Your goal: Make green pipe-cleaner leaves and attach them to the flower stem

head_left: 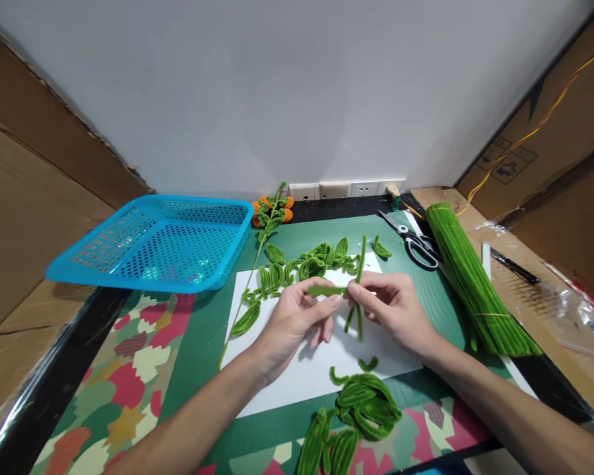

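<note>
My right hand point(393, 307) pinches green pipe cleaners point(361, 260) where they cross; one stem points up and two ends hang below the fingers. A green strip of the same piece runs leftward to my left hand point(297, 323), whose thumb and fingers close around it. Both hands are above a white sheet of paper point(272, 396). Behind them lies a row of green pipe-cleaner leaves point(314, 260). Closer to me is a heap of looped leaves point(366, 402). A long leafy stem point(247, 290) with orange flowers point(287, 214) at its far end lies to the left.
A blue mesh basket point(178, 254) stands at the left. On the right are black-handled scissors point(416, 247), a thick bundle of green pipe cleaners point(475, 284) and a black pen-like tool point(515, 266). Power sockets point(363, 190) line the wall; cardboard point(44, 165) flanks the sides.
</note>
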### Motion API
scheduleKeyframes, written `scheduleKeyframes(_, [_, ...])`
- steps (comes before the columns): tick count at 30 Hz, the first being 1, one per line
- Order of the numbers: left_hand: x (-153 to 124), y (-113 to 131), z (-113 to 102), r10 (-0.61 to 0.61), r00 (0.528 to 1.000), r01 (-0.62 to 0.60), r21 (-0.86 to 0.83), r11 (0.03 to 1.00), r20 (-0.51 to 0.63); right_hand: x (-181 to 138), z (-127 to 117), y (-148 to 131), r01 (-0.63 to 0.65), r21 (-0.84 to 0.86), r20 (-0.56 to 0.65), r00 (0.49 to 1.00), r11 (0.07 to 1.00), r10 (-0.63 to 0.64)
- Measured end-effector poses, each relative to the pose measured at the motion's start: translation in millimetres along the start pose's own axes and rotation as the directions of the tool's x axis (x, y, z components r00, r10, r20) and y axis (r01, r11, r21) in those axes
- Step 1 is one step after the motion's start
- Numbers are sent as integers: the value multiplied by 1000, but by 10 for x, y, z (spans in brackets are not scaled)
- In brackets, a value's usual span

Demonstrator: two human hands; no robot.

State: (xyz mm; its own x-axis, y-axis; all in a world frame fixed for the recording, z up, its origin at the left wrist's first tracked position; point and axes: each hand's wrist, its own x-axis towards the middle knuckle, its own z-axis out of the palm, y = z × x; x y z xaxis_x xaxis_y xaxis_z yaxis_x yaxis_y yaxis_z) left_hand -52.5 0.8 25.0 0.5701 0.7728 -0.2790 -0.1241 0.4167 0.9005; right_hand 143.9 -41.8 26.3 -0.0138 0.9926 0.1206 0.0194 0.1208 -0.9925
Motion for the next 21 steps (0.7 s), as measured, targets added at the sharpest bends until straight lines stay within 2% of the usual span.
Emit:
scheduleKeyframes(2, [4,-26,33,51,998,-51,26,998,-25,27,8,39,-24,124,-130,991,992,40])
scheduleKeyframes(4, [-2,-46,59,53,999,-53,89,995,0,49,18,57,-56,273,-200,973,960,114])
scheduleKeyframes(8, [-26,-56,71,-27,991,2,189,982,132,57,53,62,-91,422,-212,957,902,196])
scheduleKeyframes(11, [-18,-50,50,-29,985,-5,195,981,172,47,85,86,-114,474,-168,962,873,217])
scheduleKeyframes(16, [31,-60,19,39,998,-45,112,993,57,40,102,136,-187,494,-50,969,849,242])
scheduleKeyframes(21, [39,-88,7,140,985,-126,135,983,-101,36,78,127,-199,407,22,978,892,209])
